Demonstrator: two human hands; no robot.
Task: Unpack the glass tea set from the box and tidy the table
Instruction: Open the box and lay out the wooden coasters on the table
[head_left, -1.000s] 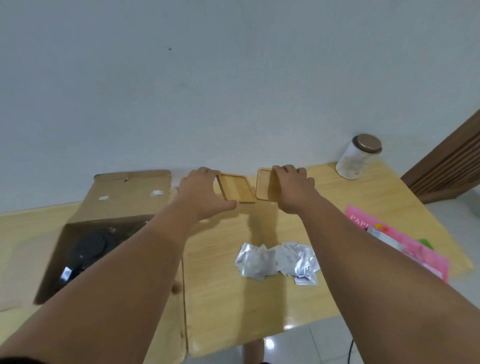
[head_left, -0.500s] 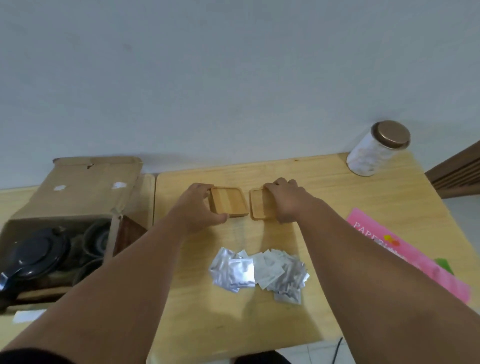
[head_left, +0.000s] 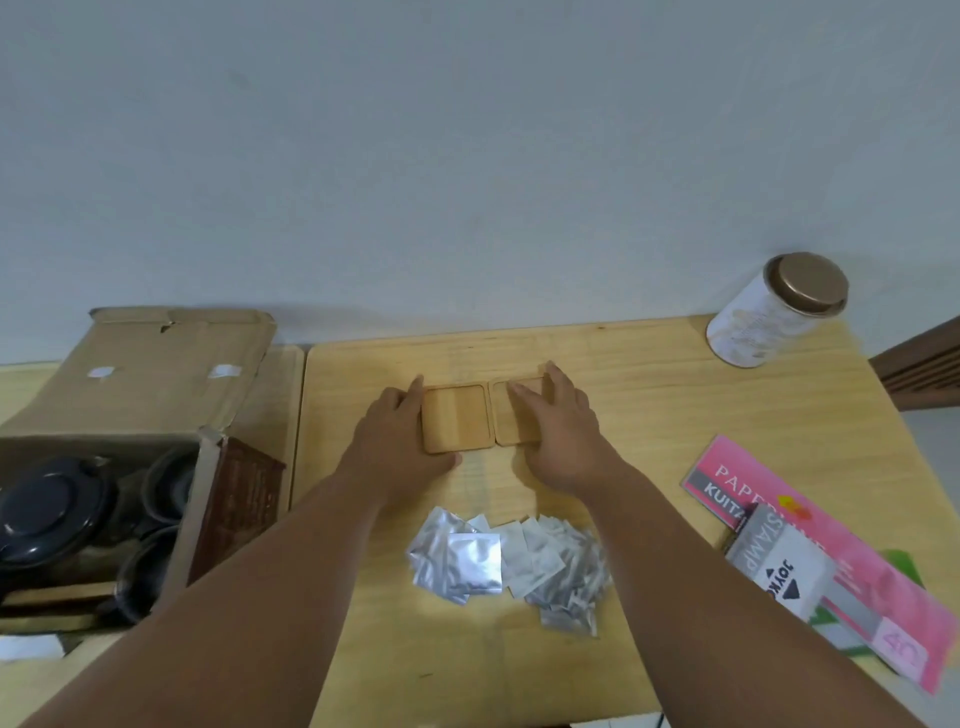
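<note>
Both hands have drawn the two square wooden coasters together since half a second ago, and they are now lying flat, side by side, edges nearly touching, on the pale wooden table (head_left: 675, 415). The left hand (head_left: 400, 441) is resting against the left coaster (head_left: 454, 418) — fingers loosely extended along its outer edge, thumb tucked at the near corner. The right hand (head_left: 561, 431) is lying over the right coaster (head_left: 511, 415), fingers straight and slightly spread, pressing on top. An open cardboard box (head_left: 156, 364) is sitting at left, dark round pieces (head_left: 47, 509) inside. Silver foil sachets (head_left: 504, 561) are lying near the forearms.
</note>
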